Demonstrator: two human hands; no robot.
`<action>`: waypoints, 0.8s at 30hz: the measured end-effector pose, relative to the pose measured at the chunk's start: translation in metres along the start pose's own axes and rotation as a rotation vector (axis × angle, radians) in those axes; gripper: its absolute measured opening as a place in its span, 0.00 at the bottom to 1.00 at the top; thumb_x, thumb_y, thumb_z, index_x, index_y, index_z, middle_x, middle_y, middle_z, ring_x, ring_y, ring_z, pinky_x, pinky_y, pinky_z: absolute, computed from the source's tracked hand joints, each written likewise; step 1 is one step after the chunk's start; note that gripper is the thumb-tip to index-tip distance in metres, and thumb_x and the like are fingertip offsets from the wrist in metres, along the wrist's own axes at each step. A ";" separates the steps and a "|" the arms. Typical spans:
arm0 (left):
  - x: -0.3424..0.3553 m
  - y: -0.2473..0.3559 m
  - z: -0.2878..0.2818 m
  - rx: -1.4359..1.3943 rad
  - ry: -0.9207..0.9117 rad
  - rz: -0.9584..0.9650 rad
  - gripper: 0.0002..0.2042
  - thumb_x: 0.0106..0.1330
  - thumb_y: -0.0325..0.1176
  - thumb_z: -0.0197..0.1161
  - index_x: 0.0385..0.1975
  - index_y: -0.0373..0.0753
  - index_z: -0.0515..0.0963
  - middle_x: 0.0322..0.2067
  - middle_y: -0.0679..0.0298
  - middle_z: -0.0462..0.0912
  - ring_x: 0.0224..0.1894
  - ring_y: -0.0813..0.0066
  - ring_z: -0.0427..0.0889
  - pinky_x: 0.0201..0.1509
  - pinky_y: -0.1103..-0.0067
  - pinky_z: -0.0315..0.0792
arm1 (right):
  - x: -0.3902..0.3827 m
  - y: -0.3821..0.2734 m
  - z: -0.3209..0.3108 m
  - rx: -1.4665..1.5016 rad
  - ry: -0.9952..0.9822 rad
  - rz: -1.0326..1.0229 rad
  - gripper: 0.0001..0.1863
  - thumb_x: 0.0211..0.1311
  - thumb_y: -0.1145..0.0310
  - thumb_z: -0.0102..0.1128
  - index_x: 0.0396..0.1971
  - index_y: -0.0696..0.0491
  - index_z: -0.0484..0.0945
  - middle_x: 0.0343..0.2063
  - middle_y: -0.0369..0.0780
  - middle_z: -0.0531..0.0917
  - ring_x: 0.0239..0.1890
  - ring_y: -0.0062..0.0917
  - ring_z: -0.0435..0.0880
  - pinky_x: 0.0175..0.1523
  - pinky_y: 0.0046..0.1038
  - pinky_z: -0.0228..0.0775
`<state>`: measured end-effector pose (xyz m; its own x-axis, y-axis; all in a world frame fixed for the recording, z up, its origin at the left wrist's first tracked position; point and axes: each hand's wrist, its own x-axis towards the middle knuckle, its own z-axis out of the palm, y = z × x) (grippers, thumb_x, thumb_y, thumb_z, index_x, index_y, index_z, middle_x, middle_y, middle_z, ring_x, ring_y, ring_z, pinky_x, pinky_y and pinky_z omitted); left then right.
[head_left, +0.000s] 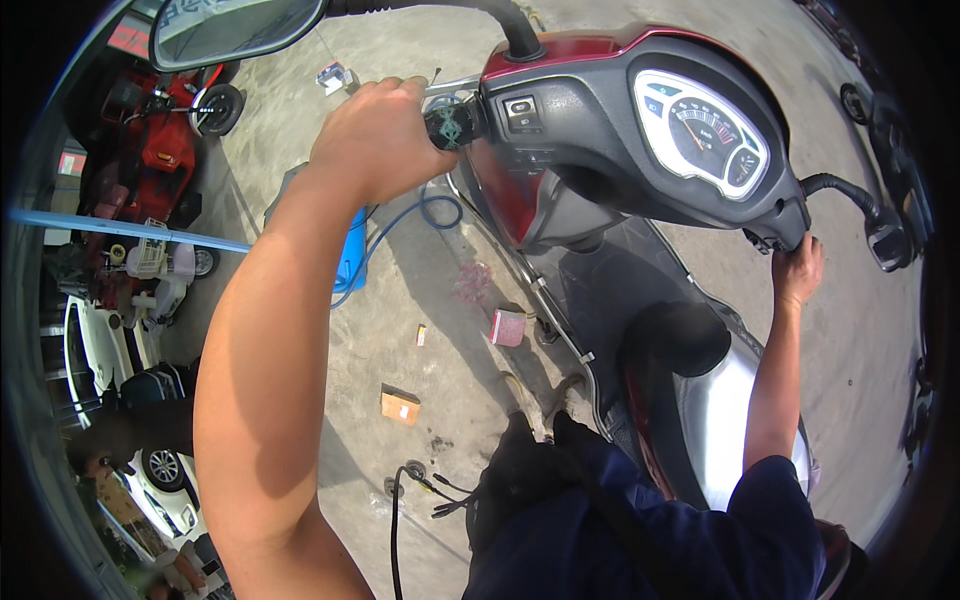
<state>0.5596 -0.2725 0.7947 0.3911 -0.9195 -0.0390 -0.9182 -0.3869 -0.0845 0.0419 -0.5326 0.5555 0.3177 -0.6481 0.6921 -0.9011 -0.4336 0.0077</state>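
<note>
I stand on the left side of a dark red and black motor scooter [560, 130]. My left hand [375, 140] is closed around its left handlebar grip [450, 125], which shows a green pattern at the end; a brake lever [455, 85] runs just beyond. On the far side, my right hand [800, 272] is closed on the right handlebar end, whose grip is mostly hidden. Between the hands lies the white-rimmed instrument cluster [705, 130]. A switch panel [521, 113] sits near the left grip. The seat [675, 338] is dark and catches bright glare toward the rear.
Mirrors [235, 30] [888, 245] stick out on both sides. On the concrete lie a red box [508, 327], a brown box [400, 405], a blue hose [400, 215] and a black cable [396, 530]. A red vehicle [165, 150] and a white car [165, 490] stand at left.
</note>
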 end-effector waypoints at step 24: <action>0.000 0.004 -0.002 0.030 0.033 0.018 0.31 0.53 0.46 0.73 0.54 0.35 0.77 0.49 0.48 0.84 0.55 0.51 0.82 0.60 0.62 0.76 | 0.039 0.002 -0.029 0.228 -0.447 0.114 0.15 0.50 0.68 0.71 0.32 0.63 0.80 0.32 0.54 0.84 0.38 0.54 0.85 0.42 0.46 0.76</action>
<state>0.5562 -0.2742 0.7963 0.3719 -0.9282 -0.0082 -0.9226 -0.3686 -0.1135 0.0437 -0.5407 0.6029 0.3614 -0.8820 0.3024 -0.8658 -0.4378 -0.2423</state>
